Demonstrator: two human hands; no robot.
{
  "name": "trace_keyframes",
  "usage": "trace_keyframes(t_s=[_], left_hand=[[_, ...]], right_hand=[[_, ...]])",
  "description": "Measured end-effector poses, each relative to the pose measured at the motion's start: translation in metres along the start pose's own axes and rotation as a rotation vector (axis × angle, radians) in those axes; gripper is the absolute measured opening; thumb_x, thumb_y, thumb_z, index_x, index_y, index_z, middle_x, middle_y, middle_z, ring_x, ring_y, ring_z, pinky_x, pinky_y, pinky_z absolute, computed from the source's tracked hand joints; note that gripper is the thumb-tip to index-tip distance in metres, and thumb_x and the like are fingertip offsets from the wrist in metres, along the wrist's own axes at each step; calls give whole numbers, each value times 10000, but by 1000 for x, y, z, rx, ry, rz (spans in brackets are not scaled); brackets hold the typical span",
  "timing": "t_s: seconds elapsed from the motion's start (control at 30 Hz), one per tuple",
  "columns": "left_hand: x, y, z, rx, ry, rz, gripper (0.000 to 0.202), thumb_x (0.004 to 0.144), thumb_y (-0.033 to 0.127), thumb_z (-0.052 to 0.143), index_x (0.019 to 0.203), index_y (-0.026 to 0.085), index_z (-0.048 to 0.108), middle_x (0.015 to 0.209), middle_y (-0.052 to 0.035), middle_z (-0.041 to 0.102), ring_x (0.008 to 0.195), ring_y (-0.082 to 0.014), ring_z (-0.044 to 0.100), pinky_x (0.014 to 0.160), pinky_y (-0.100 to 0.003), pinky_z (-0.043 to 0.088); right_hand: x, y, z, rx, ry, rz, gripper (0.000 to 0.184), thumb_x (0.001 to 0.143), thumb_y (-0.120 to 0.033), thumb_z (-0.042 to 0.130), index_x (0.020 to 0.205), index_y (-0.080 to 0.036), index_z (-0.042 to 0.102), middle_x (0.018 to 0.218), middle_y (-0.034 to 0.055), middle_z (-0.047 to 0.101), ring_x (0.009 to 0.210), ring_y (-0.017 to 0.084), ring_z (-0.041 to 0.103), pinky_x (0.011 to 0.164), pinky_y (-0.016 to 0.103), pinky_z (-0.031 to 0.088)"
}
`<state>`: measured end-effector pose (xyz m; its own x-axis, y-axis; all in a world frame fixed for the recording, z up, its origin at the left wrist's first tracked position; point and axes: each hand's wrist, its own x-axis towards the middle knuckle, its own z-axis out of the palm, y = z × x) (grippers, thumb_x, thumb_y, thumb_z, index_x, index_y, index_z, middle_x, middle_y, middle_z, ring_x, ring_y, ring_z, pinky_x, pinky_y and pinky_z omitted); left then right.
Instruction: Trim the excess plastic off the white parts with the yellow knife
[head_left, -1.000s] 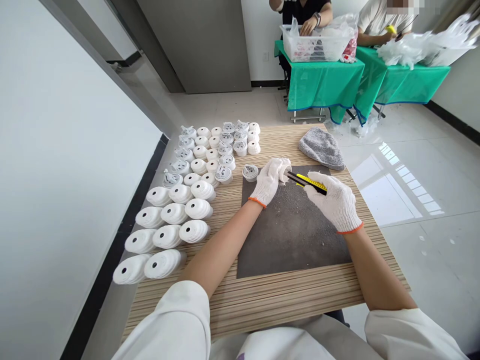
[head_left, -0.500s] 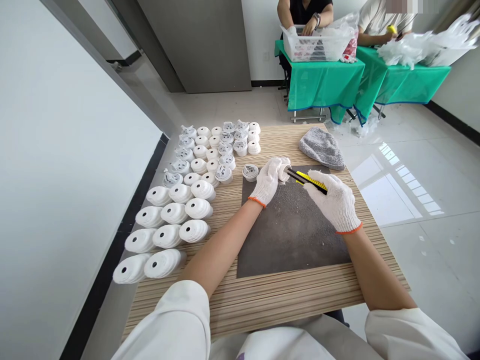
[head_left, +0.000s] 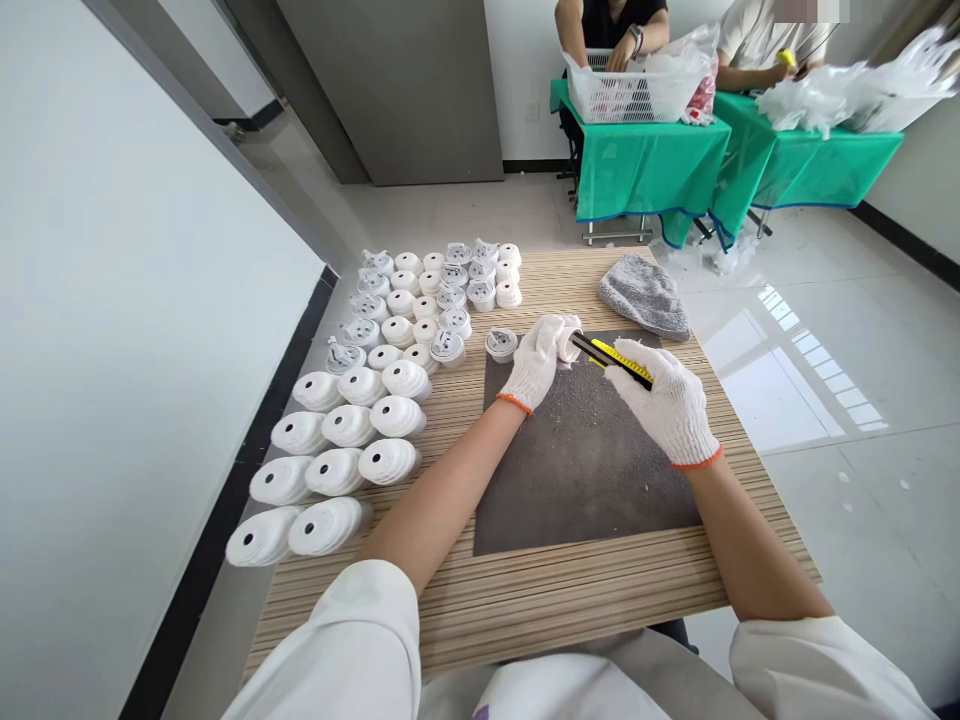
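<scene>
Both my hands wear white knit gloves with orange cuffs. My left hand [head_left: 534, 362] is closed round a small white plastic part [head_left: 568, 338], held just above the far edge of a dark grey mat [head_left: 581, 470]. My right hand [head_left: 666, 400] grips a yellow and black utility knife [head_left: 613, 358], whose tip touches that part. Fine white shavings lie scattered on the mat below. One more round white part [head_left: 500, 344] stands on the table just left of my left hand.
Rows of several white round parts [head_left: 352, 425] cover the left of the striped wooden table [head_left: 540, 590]. A grey cloth [head_left: 643, 294] lies at the far right. Beyond, two people work at green-covered tables [head_left: 645, 160] with a white basket [head_left: 622, 95] and plastic bags.
My hands and the knife have shifted very slightly; the knife tip stays at the white part. The people at the far tables have moved their arms a little.
</scene>
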<state>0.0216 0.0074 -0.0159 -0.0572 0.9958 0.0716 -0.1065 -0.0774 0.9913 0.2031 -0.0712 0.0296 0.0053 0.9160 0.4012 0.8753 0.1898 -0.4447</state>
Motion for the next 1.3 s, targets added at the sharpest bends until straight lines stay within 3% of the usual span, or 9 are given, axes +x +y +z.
trace_keyframes(t_s=[0.2, 0.4, 0.6, 0.83, 1.03, 1.2, 1.3], left_hand=[[0, -2, -2, 36, -3, 24, 476, 923, 593, 540, 1028, 174, 740, 1078, -84, 760, 805, -150, 667, 618, -230, 546], [1, -5, -2, 20, -4, 24, 440, 934, 562, 538, 1007, 178, 740, 1043, -72, 764, 837, -151, 667, 652, -226, 550], [1, -1, -1, 5, 15, -26, 474, 924, 605, 535, 1004, 180, 730, 954, -59, 743, 769, -140, 643, 572, -206, 510], [2, -7, -2, -38, 74, -66, 420, 912, 583, 564, 1040, 210, 708, 891, -19, 692, 672, -111, 602, 564, -208, 521], [3, -5, -1, -53, 57, -80, 432, 913, 597, 543, 1011, 206, 697, 870, -31, 668, 614, -103, 571, 485, -193, 467], [5, -10, -2, -71, 56, -25, 399, 911, 573, 554, 984, 202, 683, 896, -22, 665, 624, -95, 554, 539, -208, 500], [3, -10, -3, -43, 65, -21, 389, 918, 564, 554, 955, 193, 668, 819, -9, 645, 638, -102, 562, 566, -211, 509]], right_hand=[[1, -2, -3, 12, -17, 68, 343, 825, -390, 704, 1144, -305, 795, 1084, 21, 802, 951, 281, 764, 816, 401, 611], [1, -3, -4, 201, -26, 78, 355, 852, -410, 693, 1165, -275, 791, 1128, 18, 796, 999, 257, 762, 921, 387, 602], [3, 3, -3, 22, 58, 112, 365, 851, -448, 705, 1176, -304, 786, 1137, 33, 789, 998, 297, 753, 929, 455, 588], [6, 4, -8, 209, -55, 142, 333, 798, -404, 723, 1090, -271, 810, 1042, 23, 810, 901, 260, 771, 871, 404, 616], [6, 10, -7, 90, 124, 158, 367, 825, -426, 719, 1151, -276, 796, 1094, 30, 801, 987, 286, 761, 903, 437, 606], [6, 8, -8, 188, -38, 156, 362, 818, -432, 732, 1144, -290, 796, 1082, 13, 802, 965, 270, 764, 904, 425, 609], [5, 5, -6, 116, -18, 166, 383, 833, -461, 717, 1176, -304, 782, 1166, 14, 784, 1051, 303, 743, 959, 480, 582]])
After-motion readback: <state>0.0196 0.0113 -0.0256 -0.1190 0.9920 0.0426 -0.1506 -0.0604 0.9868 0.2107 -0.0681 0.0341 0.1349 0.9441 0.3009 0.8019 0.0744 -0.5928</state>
